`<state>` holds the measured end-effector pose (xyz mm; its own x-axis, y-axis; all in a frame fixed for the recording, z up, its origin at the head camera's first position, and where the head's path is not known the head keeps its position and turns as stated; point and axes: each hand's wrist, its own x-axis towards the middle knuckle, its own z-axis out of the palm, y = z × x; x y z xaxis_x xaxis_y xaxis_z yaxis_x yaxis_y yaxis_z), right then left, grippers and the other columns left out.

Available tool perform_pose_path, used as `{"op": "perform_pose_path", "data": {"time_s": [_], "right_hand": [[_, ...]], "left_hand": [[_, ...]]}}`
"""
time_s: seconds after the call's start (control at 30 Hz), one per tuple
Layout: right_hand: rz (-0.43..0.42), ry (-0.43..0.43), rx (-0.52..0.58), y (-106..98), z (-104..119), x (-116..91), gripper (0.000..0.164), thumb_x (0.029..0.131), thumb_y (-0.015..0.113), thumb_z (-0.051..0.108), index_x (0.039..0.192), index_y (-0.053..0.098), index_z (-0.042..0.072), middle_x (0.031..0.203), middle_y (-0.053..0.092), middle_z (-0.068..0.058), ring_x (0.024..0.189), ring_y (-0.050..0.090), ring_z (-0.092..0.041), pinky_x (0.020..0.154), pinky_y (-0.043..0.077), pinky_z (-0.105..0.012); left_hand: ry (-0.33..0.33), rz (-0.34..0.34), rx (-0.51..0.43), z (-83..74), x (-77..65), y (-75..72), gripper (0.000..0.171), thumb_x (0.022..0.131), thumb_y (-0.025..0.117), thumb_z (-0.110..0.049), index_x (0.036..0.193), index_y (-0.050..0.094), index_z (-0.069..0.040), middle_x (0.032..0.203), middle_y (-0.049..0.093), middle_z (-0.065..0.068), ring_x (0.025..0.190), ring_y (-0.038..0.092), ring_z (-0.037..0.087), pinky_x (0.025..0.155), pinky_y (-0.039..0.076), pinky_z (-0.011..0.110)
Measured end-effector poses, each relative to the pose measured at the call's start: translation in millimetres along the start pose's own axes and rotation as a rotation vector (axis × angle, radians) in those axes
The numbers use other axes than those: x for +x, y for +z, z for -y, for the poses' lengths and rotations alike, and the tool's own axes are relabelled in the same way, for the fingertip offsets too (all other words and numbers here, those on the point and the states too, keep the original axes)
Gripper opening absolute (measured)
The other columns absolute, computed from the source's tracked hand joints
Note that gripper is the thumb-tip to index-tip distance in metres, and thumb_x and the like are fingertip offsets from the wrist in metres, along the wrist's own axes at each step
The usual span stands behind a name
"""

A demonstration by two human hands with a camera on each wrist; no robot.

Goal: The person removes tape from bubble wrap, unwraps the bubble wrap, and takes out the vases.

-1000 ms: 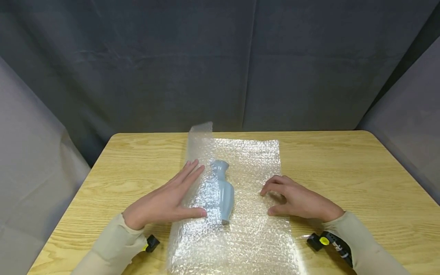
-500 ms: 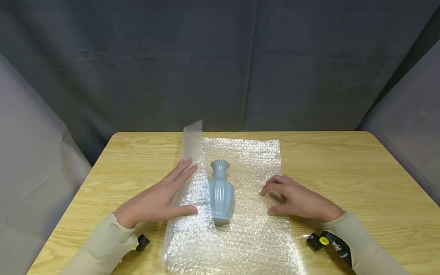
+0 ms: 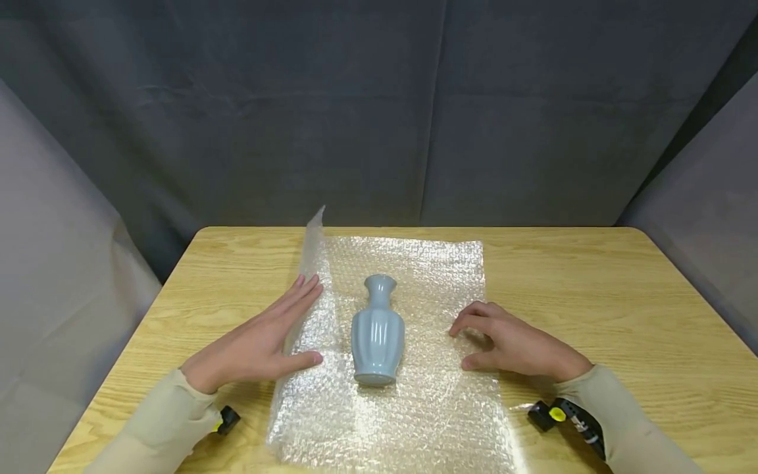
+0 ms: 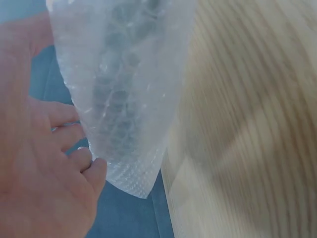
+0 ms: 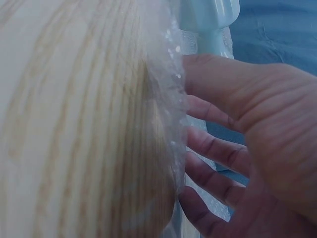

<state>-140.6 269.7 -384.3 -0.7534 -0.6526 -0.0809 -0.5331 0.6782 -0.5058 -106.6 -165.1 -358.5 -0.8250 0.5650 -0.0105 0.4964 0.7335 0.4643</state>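
A pale blue vase (image 3: 378, 336) lies on its side on a sheet of bubble wrap (image 3: 426, 421), its neck toward the far edge. Left of it, my left hand (image 3: 254, 352) has straight, spread fingers against the lifted left flap of the wrap. In the left wrist view the wrap (image 4: 124, 99) stands up beside the fingertips. On the sheet's right side my right hand (image 3: 512, 345) rests with loosely bent fingers and its thumb apart. The right wrist view shows those fingertips touching the wrap (image 5: 171, 89), with part of the vase (image 5: 210, 15) beyond.
The wooden table (image 3: 610, 296) extends on both sides of the wrap. A dark curtain (image 3: 320, 118) hangs behind it, and pale cloth panels (image 3: 53, 276) stand left and right. Small wrist cameras (image 3: 227, 420) sit below the wrists.
My left hand has moved left, and the wrap's left flap has folded back with it, uncovering the vase that it partly covered. The right hand has stayed in place.
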Motion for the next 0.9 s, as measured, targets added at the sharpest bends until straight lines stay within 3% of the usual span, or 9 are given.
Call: {"op": "perform_pose_path", "data": {"time_s": [0.23, 0.57, 0.9], "right_hand": [[-0.002, 0.000, -0.002, 1.1, -0.6, -0.4, 0.037, 0.090, 0.079, 0.044, 0.123, 0.068, 0.032, 0.130, 0.060, 0.010, 0.126, 0.052, -0.019, 0.106, 0.049, -0.047], [0.000, -0.002, 0.001, 0.7, 1.2, 0.2, 0.036, 0.089, 0.081, 0.041, 0.122, 0.068, 0.031, 0.130, 0.060, 0.011, 0.129, 0.051, -0.020, 0.108, 0.048, -0.050], [0.005, 0.002, -0.005, -0.2, 0.8, 0.6, 0.037, 0.089, 0.080, 0.042, 0.122, 0.068, 0.031, 0.130, 0.060, 0.010, 0.127, 0.052, -0.020, 0.107, 0.049, -0.048]], "left_hand": [[-0.069, 0.030, -0.061, 10.7, -8.4, -1.5, 0.096, 0.097, 0.061, -0.062, 0.168, 0.012, -0.020, 0.177, 0.005, 0.000, 0.164, 0.010, 0.027, 0.127, 0.029, 0.053], [-0.170, 0.021, -0.065, 24.3, -20.6, -7.9, 0.094, 0.101, 0.054, -0.062, 0.168, 0.006, -0.017, 0.177, 0.002, 0.007, 0.162, 0.016, 0.035, 0.125, 0.029, 0.060], [-0.193, 0.002, -0.014, 30.2, -33.3, -16.6, 0.098, 0.100, 0.056, -0.063, 0.168, -0.002, -0.022, 0.177, -0.006, 0.003, 0.162, 0.016, 0.039, 0.122, 0.033, 0.061]]}}
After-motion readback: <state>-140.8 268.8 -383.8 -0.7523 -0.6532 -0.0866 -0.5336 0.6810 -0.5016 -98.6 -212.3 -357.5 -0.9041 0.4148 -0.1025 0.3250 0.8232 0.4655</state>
